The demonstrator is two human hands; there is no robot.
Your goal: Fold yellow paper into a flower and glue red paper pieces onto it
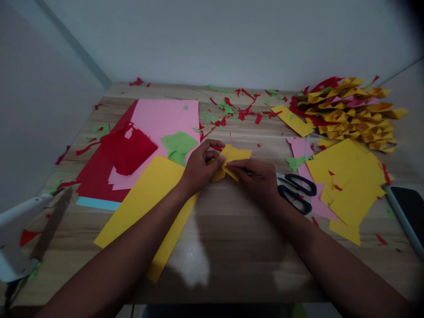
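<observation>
Between my two hands is a small piece of yellow paper (236, 153), creased and partly folded, held just above the wooden table. My left hand (206, 162) grips its left side, thumb on top. The fingertips of my right hand (256, 174) pinch it from the right, close to the left thumb. Both hands are closed on the paper, and part of it is hidden behind the fingers. Scissors (296, 190) with dark handles lie right beside my right hand, their blades mostly covered by it. A large yellow sheet (142, 198) lies beneath my left forearm.
Pink sheets (168, 117), red paper (132, 152) and green paper (179, 145) lie left. Rightward are yellow pieces (351, 176), a pile of folded yellow paper (354, 115) and a phone (407, 212). A white glue gun (20, 234) stands at left. Scraps (243, 114) litter the back.
</observation>
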